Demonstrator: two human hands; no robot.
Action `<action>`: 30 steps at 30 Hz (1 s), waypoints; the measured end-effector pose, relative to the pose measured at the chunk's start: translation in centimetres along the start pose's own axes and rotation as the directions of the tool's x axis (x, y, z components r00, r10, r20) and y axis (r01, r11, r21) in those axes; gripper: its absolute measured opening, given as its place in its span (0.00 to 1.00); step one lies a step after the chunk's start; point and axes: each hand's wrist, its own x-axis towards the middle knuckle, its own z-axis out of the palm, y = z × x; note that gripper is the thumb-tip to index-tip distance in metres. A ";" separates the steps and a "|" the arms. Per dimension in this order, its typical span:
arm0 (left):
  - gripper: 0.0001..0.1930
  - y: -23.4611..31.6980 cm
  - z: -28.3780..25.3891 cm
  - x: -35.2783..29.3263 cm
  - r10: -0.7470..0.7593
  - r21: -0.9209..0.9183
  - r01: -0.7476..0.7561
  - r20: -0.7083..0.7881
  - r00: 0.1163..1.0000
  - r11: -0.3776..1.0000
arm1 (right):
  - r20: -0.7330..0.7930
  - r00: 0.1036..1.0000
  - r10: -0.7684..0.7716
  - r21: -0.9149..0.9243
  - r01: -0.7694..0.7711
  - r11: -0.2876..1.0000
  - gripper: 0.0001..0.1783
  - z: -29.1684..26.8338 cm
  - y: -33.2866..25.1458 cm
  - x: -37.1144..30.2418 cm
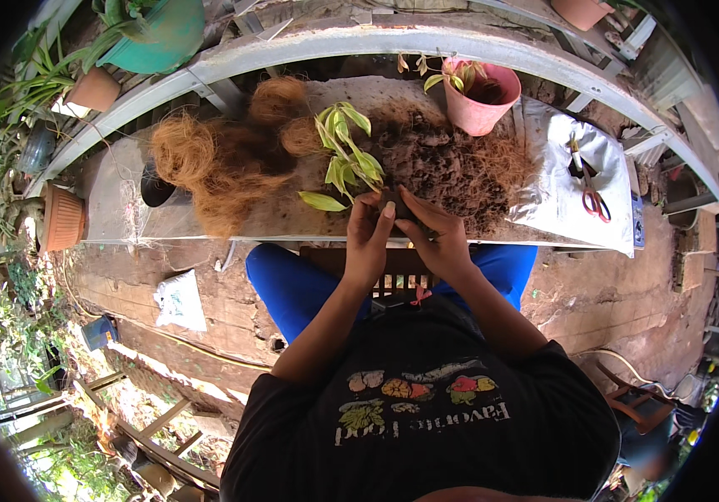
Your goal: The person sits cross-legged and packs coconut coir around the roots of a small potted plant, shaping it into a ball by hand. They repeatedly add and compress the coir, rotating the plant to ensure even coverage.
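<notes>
My left hand (368, 238) and my right hand (439, 240) meet at the near edge of the table, fingers closed around a dark lump (390, 203). Whether it is packed soil or a small pot I cannot tell. From it a leafy plant (344, 151) with pale green leaves leans away to the far left. Just beyond my right hand spreads a heap of dark brown soil (447, 171). To the left of the plant lies a pile of brown coconut fibre (225, 167).
A pink pot (482, 105) with a small plant stands at the back. Red-handled scissors (595, 205) rest on a white sack (564, 171) at the right. A metal rail (376, 40) runs behind the table. An orange pot (65, 219) stands far left, a wooden chair (627, 397) lower right.
</notes>
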 end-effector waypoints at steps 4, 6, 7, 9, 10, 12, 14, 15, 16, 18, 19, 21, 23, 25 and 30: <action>0.17 0.4 0.6 -0.6 -0.020 -0.036 0.020 -0.003 1.000 0.999 | -0.015 0.994 -0.107 -0.036 0.106 0.994 0.31 0.8 -0.2 -0.4; 0.20 0.8 1.1 -0.7 -0.027 -0.015 0.027 0.008 1.000 1.000 | 0.049 0.990 -0.133 -0.082 0.136 0.987 0.35 1.1 -0.6 -1.1; 0.21 1.0 1.2 -0.7 -0.009 0.034 0.008 0.033 0.999 0.999 | 0.081 0.986 -0.144 -0.105 0.152 0.983 0.37 1.1 -0.7 -1.4; 0.23 1.2 1.2 -0.9 -0.004 0.088 0.000 0.050 0.999 0.996 | 0.104 0.980 -0.168 -0.103 0.179 0.978 0.39 0.8 -0.3 -1.5; 0.23 0.9 1.0 -0.9 -0.016 0.090 0.012 0.044 0.999 0.996 | 0.110 0.980 -0.169 -0.106 0.180 0.978 0.38 0.6 -0.3 -1.6; 0.23 0.4 0.7 -0.9 -0.062 0.040 0.060 0.033 0.998 0.997 | 0.121 0.980 -0.157 -0.090 0.169 0.982 0.36 0.0 0.1 -1.5; 0.23 0.0 0.4 -0.7 -0.134 -0.063 0.135 0.027 0.991 0.989 | 0.133 0.982 -0.132 -0.053 0.140 0.989 0.33 -0.7 0.5 -1.4; 0.22 -0.5 0.2 -0.6 -0.128 -0.105 0.132 0.044 0.991 0.986 | 0.116 0.987 -0.107 -0.052 0.114 0.992 0.32 -1.1 0.5 -1.5; 0.22 -1.1 0.0 -0.4 -0.122 -0.147 0.129 0.060 0.991 0.981 | 0.099 0.992 -0.083 -0.050 0.088 0.995 0.31 -1.5 0.3 -1.5; 0.21 -1.8 0.1 -0.1 -0.123 -0.217 0.138 0.083 0.989 0.966 | 0.075 0.994 -0.074 -0.074 0.079 0.994 0.30 -2.1 0.6 -1.6; 0.21 -2.0 0.2 0.1 -0.128 -0.239 0.147 0.089 0.988 0.960 | 0.067 0.994 -0.092 -0.096 0.098 0.991 0.30 -2.2 0.8 -1.6; 0.20 -2.1 0.6 0.7 -0.133 -0.262 0.160 0.116 0.984 0.952 | 0.055 0.994 -0.098 -0.116 0.104 0.988 0.30 -2.6 1.0 -1.3; 0.20 -2.2 1.0 1.4 -0.130 -0.254 0.165 0.151 0.980 0.953 | 0.046 0.996 -0.079 -0.102 0.083 0.991 0.30 -2.7 0.9 -1.1; 0.21 -2.2 0.4 2.4 -0.144 -0.259 0.208 0.245 0.959 0.943 | 0.016 0.994 -0.107 -0.116 0.109 0.987 0.30 -2.6 1.1 -0.5; 0.22 -3.8 -0.5 5.3 -0.121 -0.266 0.211 0.320 0.940 0.941 | -0.018 0.993 -0.113 -0.197 0.108 0.974 0.31 -2.0 3.0 0.2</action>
